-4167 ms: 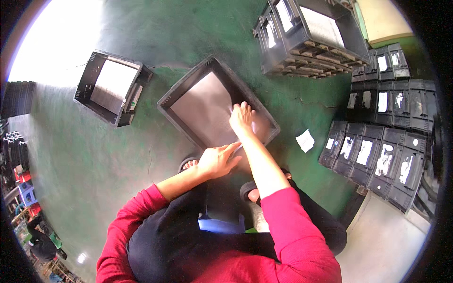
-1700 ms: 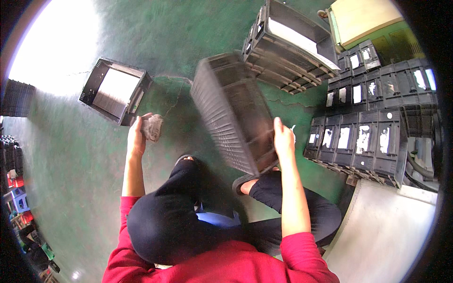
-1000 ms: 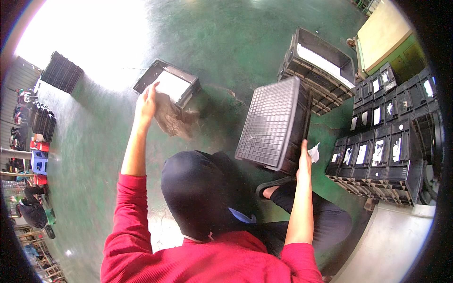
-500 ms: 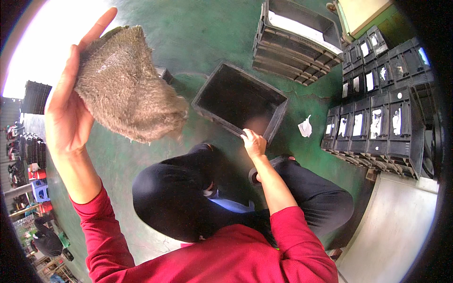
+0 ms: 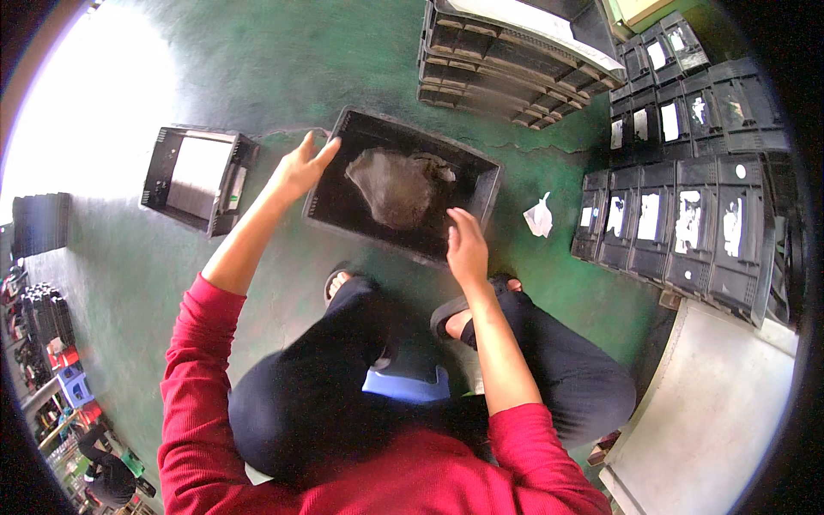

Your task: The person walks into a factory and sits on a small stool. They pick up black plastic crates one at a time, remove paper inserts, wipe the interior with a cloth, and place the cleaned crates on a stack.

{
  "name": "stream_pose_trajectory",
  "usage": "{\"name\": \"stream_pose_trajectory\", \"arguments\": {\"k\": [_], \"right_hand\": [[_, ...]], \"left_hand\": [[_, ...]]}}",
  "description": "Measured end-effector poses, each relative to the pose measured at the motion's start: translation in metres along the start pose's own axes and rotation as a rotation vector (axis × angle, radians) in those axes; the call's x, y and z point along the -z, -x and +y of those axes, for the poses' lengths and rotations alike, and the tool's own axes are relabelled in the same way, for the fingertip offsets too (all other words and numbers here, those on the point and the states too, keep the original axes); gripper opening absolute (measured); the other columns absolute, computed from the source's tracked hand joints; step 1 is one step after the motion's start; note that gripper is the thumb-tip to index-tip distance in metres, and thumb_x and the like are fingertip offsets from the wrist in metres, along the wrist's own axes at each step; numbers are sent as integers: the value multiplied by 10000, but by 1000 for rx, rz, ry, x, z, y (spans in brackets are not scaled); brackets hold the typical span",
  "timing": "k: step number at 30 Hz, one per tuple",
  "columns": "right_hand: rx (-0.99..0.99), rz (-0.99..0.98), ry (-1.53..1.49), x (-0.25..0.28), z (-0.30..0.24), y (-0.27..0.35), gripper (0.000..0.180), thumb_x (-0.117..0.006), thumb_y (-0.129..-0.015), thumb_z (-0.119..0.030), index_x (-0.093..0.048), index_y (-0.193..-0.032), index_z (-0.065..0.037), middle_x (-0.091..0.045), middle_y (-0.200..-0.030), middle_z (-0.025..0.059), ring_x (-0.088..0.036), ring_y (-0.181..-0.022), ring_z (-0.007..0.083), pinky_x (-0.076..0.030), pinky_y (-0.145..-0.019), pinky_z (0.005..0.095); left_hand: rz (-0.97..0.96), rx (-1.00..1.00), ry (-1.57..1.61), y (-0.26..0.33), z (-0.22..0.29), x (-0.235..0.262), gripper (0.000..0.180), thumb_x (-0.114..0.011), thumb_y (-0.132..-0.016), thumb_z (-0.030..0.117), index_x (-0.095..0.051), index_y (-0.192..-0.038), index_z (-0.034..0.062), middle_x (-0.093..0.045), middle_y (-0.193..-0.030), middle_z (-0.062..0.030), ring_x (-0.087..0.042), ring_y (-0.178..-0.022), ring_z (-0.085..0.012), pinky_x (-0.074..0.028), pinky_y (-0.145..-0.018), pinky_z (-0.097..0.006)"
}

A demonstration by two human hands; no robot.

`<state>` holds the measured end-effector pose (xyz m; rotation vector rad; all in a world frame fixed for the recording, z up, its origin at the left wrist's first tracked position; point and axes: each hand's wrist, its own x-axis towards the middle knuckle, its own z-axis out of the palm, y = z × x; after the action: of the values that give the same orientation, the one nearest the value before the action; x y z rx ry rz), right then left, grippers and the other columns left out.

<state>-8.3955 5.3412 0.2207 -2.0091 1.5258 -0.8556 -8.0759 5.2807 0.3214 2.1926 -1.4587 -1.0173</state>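
Nothing I can read
White labels (some ragged) on the stacked crates right of my open crate: I can't decipher any.

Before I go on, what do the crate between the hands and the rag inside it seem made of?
The crate: probably rigid plastic, matte black, with stiff, moulded-looking walls. The rag: likely cloth, dull greyish, lying limp with an uneven outline; exact fibre unclear.
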Motion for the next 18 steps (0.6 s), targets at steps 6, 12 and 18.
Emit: {"name": "stream_pose_trajectory", "arguments": {"k": [6, 12, 18], "right_hand": [[80, -210, 332, -114, 23, -65, 581, -561, -876, -304, -365, -1372, -74, -332, -1423, 186, -218, -1357, 383, -213, -1106, 481], [552, -340, 79, -239, 10, -104, 529, -511, -883, -223, -380, -1363, -45, -267, -1465, 166, -259, -1346, 327, -182, -1112, 465], [194, -561, 776, -125, 70, -102, 427, -452, -795, -49, -544, -1206, 19, -520, -1281, 167, -475, -1209, 308, -273, -1082, 483]], "left_hand": [[113, -241, 13, -58, -109, -86, 493, -405, -962, 224, -277, -1425, 113, -456, -1276, -292, -448, -1186, -419, -389, -971, -433], [260, -323, 157, -60, -114, -85, 482, -462, -948, 254, -352, -1408, 165, -549, -1089, -239, -550, -1002, -373, -421, -888, -397], [233, -138, 268, -46, -107, -89, 481, -488, -941, 252, -371, -1406, 210, -552, -1009, -203, -560, -900, -314, -436, -828, -368]]}}
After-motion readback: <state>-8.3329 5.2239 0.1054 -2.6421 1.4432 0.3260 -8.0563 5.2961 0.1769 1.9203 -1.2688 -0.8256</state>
